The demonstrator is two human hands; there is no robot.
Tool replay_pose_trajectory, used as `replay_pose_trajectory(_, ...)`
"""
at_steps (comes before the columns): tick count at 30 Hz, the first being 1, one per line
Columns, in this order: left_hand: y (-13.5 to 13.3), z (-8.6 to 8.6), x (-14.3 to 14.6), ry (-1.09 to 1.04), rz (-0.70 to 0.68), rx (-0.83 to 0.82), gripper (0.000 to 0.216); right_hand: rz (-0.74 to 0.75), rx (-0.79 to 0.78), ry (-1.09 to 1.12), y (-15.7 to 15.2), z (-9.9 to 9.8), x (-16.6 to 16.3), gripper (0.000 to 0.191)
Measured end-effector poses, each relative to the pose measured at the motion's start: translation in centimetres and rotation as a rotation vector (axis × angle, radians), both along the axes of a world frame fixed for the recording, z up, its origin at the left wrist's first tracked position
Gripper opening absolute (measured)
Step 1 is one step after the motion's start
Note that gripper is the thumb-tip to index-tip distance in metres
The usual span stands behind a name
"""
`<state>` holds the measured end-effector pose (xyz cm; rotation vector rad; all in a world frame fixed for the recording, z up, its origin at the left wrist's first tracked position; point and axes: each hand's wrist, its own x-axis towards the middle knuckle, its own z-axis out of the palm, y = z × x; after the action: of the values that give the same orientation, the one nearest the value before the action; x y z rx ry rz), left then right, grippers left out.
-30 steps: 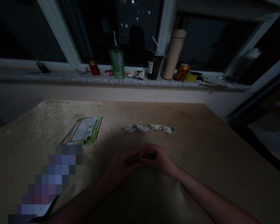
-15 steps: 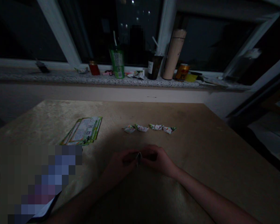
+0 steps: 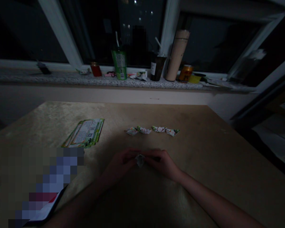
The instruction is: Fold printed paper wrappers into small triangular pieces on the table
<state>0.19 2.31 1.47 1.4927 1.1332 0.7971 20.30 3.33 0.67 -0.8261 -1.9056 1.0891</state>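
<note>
Left hand (image 3: 120,164), right hand (image 3: 161,162) together, fingertips pinching small folded paper (image 3: 140,160)

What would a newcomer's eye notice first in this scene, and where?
First, the left hand and right hand meet low at the middle of the table, pinching a small folded paper between them. Just beyond lies a row of four folded paper pieces, with a stack of green leaflets to its left. On the window sill behind stand a green cup with a straw and a tall beige flask.
</note>
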Motion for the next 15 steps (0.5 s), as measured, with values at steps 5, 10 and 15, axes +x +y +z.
replay_pose_trajectory(5, 0.14, 0.46, -0.05, -0.039, 0.006, -0.037, 0.026, -0.014, -0.093, 0.057, 0.05, -0.13, -0.05, 0.024)
replay_pose_trajectory(10, 0.11, 0.75, -0.07, -0.049, 0.024, -0.101, 0.03, -0.052, -0.12, 0.086, 0.08, -0.58, -0.02, 0.021)
replay_pose_trajectory(15, -0.08, 0.77, -0.27, -0.15, 0.029, -0.145, 0.029, -0.093, -0.015, 0.072, -0.12, -0.85, 0.01, 0.019)
